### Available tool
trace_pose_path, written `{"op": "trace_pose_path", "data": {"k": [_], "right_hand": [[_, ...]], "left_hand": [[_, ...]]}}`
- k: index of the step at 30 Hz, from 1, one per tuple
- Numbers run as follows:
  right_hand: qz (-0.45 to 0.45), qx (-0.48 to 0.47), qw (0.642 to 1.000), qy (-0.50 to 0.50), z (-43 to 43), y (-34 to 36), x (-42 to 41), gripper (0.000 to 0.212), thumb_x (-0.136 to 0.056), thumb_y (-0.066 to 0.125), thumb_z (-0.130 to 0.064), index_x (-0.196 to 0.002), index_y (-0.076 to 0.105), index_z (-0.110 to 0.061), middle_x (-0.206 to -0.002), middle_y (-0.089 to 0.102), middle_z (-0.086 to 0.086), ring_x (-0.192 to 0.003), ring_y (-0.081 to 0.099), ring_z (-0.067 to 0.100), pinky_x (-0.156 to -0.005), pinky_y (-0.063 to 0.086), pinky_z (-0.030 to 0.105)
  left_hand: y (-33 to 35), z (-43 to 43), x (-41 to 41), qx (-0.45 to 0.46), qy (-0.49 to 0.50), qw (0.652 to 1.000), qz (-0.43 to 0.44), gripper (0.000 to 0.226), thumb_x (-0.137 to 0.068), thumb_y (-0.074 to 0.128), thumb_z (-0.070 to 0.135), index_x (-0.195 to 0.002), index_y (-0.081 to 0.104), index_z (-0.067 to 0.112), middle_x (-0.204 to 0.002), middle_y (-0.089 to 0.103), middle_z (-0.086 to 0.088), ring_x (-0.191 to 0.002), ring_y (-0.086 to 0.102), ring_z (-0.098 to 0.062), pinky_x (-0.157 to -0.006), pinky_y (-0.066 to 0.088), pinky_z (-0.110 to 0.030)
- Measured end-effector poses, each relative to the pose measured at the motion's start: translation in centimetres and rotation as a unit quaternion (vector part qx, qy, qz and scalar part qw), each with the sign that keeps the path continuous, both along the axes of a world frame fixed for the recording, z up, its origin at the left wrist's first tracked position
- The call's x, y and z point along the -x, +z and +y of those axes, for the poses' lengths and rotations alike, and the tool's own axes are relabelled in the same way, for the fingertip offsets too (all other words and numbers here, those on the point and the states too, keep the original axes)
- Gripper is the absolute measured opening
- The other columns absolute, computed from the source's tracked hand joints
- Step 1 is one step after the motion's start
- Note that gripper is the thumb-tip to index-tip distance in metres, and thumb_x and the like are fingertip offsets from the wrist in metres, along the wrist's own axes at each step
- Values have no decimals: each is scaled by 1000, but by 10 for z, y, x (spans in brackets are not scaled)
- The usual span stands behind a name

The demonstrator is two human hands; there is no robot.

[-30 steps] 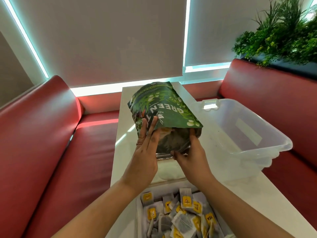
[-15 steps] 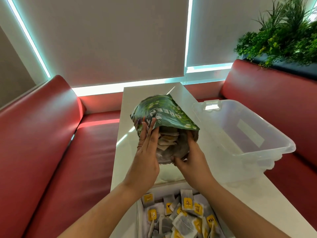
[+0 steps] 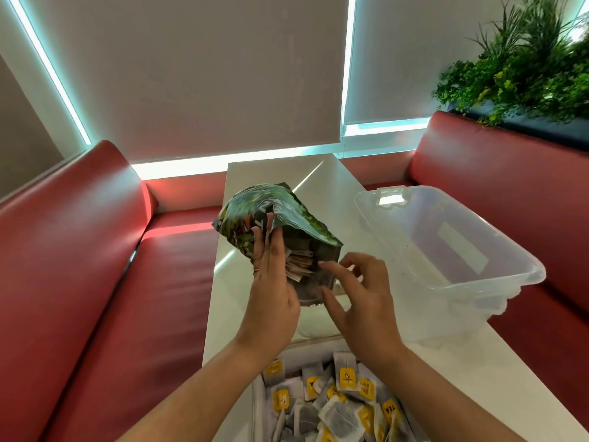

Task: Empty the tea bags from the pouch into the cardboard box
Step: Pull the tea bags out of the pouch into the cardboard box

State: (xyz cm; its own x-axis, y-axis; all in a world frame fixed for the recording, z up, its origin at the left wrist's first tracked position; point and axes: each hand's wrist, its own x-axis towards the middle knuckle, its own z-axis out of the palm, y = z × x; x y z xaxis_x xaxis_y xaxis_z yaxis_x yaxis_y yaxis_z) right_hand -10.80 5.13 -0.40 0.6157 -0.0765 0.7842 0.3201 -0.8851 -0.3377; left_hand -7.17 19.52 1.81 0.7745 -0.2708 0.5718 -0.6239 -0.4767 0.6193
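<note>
Right hand has let go of the pouch mouth since the last frame and hovers just beside it, fingers spread and loosely bent, holding nothing. The pouch has shifted slightly left. Left hand holds it alone, fingers flat along its side (thumb hidden). Tea bags sit wedged in the mouth, above and beyond the cardboard box, which already holds a pile. We'd bring the mouth over the box before shaking, or bags will likely land on the table. Table is white and glossy, with a clear plastic bin on its right, red benches on both sides, blinds behind and a plant top right.
</note>
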Motion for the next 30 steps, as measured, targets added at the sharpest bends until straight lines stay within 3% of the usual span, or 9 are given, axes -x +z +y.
{"op": "trace_pose_path", "data": {"k": [4,8,11,14,16,21,25,28,30], "right_hand": [[-17,89,994,62,11,4,-4,26,-89,55,-9,-112,65,-3,-107,65,12,-99,52,23,-88,43,27],[62,149,987,28,12,7,-21,49,-71,76,-5,-117,61,-2,-111,65,14,-109,56,30,-96,45,33],[124,197,972,-26,7,13,-33,64,-48,87,-3,-108,66,-3,-98,69,16,-94,64,35,-80,55,39],[139,182,973,-25,1,19,-37,58,-44,85,3,-100,70,-5,-84,69,14,-76,66,33,-60,57,35],[133,172,976,-10,-2,22,-37,50,-48,83,5,-95,70,-6,-78,68,14,-68,66,32,-55,56,33],[90,168,982,13,-4,30,-24,34,-58,81,3,-89,68,-6,-80,66,11,-70,63,28,-55,53,30],[56,152,986,36,-7,28,-9,23,-71,73,-2,-92,66,-6,-83,64,9,-70,59,24,-55,51,31],[57,118,990,44,-13,21,-3,25,-70,73,3,-92,66,-7,-84,64,8,-71,59,25,-55,53,33],[59,89,993,54,-16,15,2,27,-69,75,4,-91,67,-8,-85,65,7,-73,61,23,-57,53,30]], "left_hand": [[4,-4,1,6,-5,1000,-8,90,-85,36,-14,-142,-9,38,-136,-28,47,-146,-9,-10,-116,5,-18],[7,-8,5,5,-5,1000,-13,92,-84,36,-15,-142,-9,39,-136,-27,48,-145,-7,-8,-116,7,-22],[8,-8,10,6,-16,1000,-12,93,-83,37,-17,-141,-8,39,-137,-25,48,-144,-8,-2,-113,6,-10],[8,-7,13,7,-25,1000,-3,92,-83,38,-16,-141,-7,40,-141,-21,43,-142,-8,3,-104,7,2],[10,-8,14,10,-28,1000,4,91,-84,38,-16,-141,-7,40,-140,-21,45,-142,-8,3,-103,9,2],[8,-7,11,-2,-19,1000,14,91,-85,37,-14,-142,-9,40,-142,-20,40,-143,-9,3,-113,5,-9],[8,-7,10,2,-15,999,29,92,-88,38,-10,-140,-14,46,-142,-21,38,-145,-5,-3,-115,11,-15],[6,-7,9,-4,-10,999,45,91,-89,39,-8,-141,-13,45,-146,-18,31,-146,1,-8,-117,20,-29],[5,-7,10,-8,-7,998,56,89,-89,39,-8,-142,-12,43,-146,-16,29,-143,-4,2,-117,17,-26]]}}
